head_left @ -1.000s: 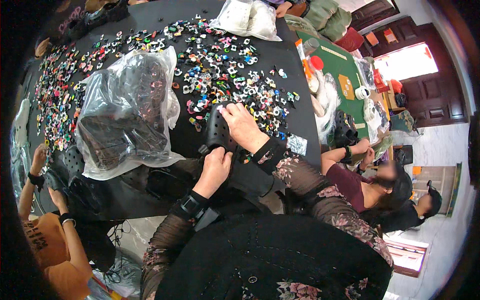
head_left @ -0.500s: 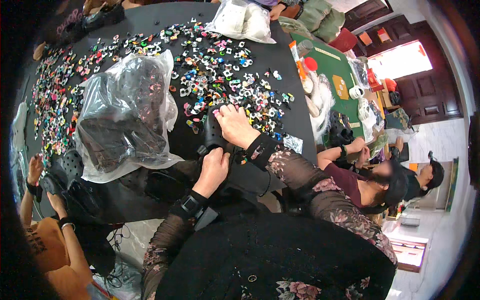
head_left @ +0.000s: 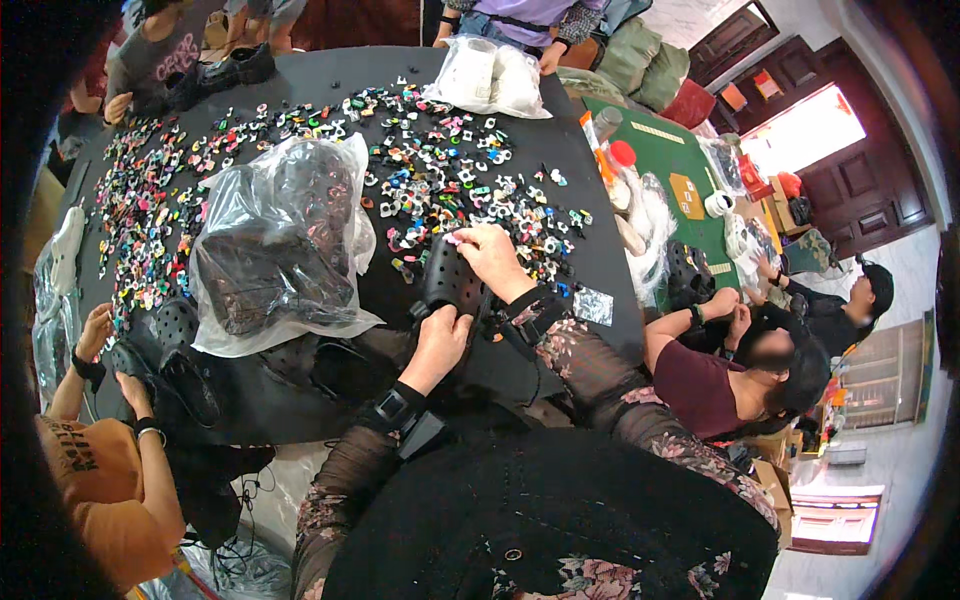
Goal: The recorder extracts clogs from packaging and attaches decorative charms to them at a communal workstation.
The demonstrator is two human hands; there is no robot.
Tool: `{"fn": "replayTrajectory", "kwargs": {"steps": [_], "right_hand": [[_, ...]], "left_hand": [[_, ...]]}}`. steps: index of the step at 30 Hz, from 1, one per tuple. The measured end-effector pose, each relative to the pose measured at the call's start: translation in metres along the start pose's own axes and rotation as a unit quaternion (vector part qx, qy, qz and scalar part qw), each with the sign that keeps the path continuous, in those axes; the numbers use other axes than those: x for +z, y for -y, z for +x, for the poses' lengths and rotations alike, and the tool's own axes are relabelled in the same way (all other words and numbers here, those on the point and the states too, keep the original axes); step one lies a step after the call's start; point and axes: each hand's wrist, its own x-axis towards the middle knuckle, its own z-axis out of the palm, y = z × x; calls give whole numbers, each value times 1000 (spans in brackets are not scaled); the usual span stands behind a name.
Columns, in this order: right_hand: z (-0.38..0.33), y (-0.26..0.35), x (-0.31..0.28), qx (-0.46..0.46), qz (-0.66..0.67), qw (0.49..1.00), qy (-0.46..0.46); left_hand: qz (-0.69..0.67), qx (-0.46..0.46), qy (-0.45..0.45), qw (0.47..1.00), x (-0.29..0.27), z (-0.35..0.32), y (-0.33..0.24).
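A black clog with small round holes over its toe is in front of me, toe pointing away. My left hand closes on its near, heel end, thumb on top. At the far end of the toe, my right hand pinches a small pinkish-white shoe charm against the clog's upper. Whether the charm sits in a hole is too small to tell. Just beyond the clog lie many loose shoe charms in mixed colours.
A clear plastic bag of black clogs lies left of my hands on the black table. Other black clogs sit near a co-worker's hands. A white bag is at the far edge, and a green table stands right.
My right hand has drawn back from covering the clog's toe, so its holes show. The view has tilted up, bringing more of the people across the table into sight.
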Motion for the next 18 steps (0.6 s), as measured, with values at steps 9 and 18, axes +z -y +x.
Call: {"fn": "replayTrajectory", "kwargs": {"steps": [9, 18], "right_hand": [[2, 5, -5, 134, 118, 983, -48], [-26, 3, -8, -37, -48, 997, -50]], "left_hand": [[13, 3, -3, 1000, 0, 0, 2], [6, -8, 10, 1000, 0, 2, -1]]}}
